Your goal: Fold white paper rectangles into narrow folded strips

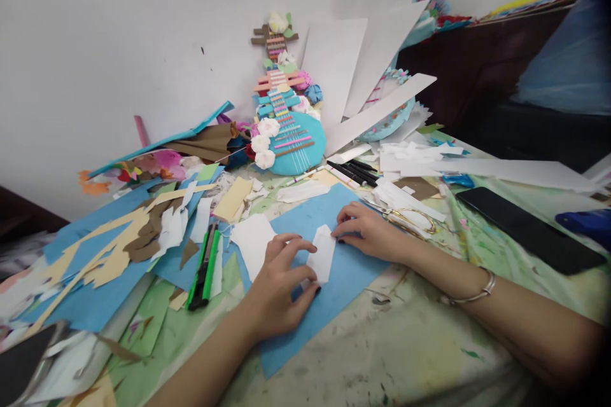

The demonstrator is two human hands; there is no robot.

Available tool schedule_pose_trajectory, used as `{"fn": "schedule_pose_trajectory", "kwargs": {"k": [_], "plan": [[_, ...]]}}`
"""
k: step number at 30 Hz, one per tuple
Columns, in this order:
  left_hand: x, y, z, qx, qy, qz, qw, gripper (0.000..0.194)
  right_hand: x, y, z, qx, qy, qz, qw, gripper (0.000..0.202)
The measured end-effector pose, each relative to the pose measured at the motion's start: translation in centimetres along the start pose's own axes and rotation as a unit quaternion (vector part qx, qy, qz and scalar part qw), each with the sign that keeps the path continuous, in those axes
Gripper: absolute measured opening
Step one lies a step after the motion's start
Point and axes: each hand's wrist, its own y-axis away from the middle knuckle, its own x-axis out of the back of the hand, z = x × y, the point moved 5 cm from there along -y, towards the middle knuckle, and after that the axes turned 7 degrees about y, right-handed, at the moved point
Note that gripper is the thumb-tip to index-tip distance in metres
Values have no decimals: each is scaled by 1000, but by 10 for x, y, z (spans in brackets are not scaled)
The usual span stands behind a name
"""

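A small folded piece of white paper (323, 255) with a pointed top lies on a sheet of blue paper (365, 267). My left hand (286, 280) is at its left side, fingers curved and apart, fingertips resting at the paper's edge. From the other side my right hand (365, 229) pinches the upper right edge between thumb and index finger. Another white paper piece (251, 238) lies partly behind my left hand. Gold-handled scissors (415, 219) rest just beyond my right wrist.
A green box cutter (204, 270) and paper scraps (138, 229) lie at left. Black pens (358, 172) lie near a blue paper instrument model (300, 140) against the wall. A dark phone (529, 229) sits at right; another phone (28, 362) is at lower left.
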Motion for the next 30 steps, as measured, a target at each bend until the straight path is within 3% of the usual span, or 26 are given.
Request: {"fn": "schedule_pose_trajectory", "kwargs": {"k": [4, 8, 12, 18, 24, 30], "plan": [[3, -3, -16, 95, 120, 46, 987, 13, -1, 1, 1, 12, -26, -7, 1000, 31], [7, -5, -32, 190, 265, 86, 942, 15, -4, 1, 7, -4, -23, 4, 1000, 37], [8, -5, -35, 217, 360, 89, 903, 17, -3, -1, 9, -16, -11, 39, 999, 28], [4, -7, -32, 205, 368, 65, 904, 17, 4, -2, 2, 7, -19, 66, 998, 18], [9, -5, -41, 215, 335, 95, 912, 17, 7, -2, -2, 1, -19, 65, 998, 18], [8, -3, -45, 238, 351, 94, 901, 15, 5, -2, 2, -37, -40, 58, 997, 41]]}}
